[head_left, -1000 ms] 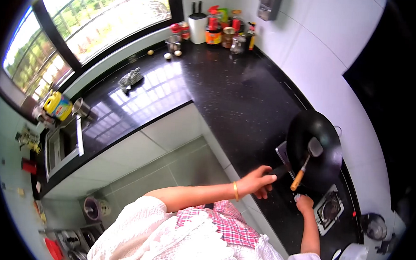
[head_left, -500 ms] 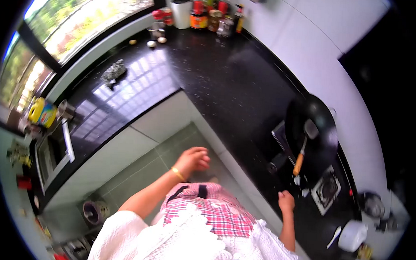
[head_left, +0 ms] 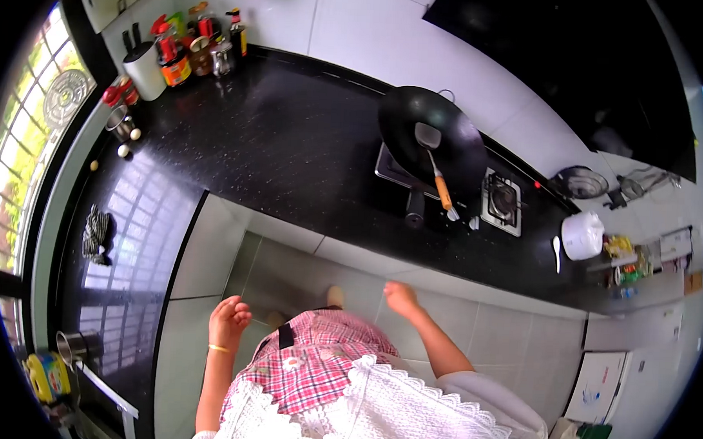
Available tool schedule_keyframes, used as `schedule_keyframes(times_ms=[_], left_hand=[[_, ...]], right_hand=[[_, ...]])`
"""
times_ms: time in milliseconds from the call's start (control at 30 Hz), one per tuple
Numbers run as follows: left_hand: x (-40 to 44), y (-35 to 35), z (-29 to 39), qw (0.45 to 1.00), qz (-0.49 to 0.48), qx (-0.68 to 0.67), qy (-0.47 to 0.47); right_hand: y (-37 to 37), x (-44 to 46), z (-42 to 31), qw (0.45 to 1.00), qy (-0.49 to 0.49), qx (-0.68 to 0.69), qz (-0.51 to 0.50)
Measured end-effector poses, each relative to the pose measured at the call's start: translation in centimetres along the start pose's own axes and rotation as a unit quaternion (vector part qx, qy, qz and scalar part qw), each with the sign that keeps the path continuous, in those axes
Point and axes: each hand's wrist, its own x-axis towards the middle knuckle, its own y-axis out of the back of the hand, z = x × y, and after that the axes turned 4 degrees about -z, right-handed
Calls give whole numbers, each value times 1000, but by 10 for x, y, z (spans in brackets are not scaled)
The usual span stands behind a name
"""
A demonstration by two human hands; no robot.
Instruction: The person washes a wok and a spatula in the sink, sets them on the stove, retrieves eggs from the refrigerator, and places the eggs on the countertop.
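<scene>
My left hand (head_left: 229, 318), a yellow bangle at its wrist, hangs over the floor beside the left cabinets with its fingers curled and nothing in them. In front of the long counter is my right hand (head_left: 401, 298), closed and holding nothing that I can see. Both hands are apart from everything on the counter. Beyond my right hand a black wok (head_left: 403, 116) sits on the stove, its dark handle pointing toward me. A spatula (head_left: 444, 192) with a wooden handle rests in the wok.
A second burner (head_left: 503, 199) is right of the wok, then a white spoon (head_left: 556, 253) and a white pot-shaped container (head_left: 582, 235). Sauce bottles (head_left: 170, 58) and a knife block (head_left: 144, 69) fill the back left corner. The black counter (head_left: 292, 146) turns along the window, holding a dark crumpled cloth-like item (head_left: 96, 233).
My view has swung to the right, bringing the stove and the right-hand counter toward the middle. My body has turned toward the stove. Both hands stay off the counter; the spatula still lies in the wok.
</scene>
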Motion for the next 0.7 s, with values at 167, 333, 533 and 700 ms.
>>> schedule_keyframes(times_ms=[167,333,533,700], left_hand=[[6,42,11,998,-30,-27,39],[-8,37,39,999,-1,-22,47],[-42,74,75,998,5,-55,-40],[-76,130,96,977,100,-133,-135]], right_hand=[[-29,-28,-31,999,2,-25,-40],[-49,-41,-79,991,64,-74,-87],[-105,7,-172,964,208,-67,-151],[-112,24,-308,890,388,-110,-214]])
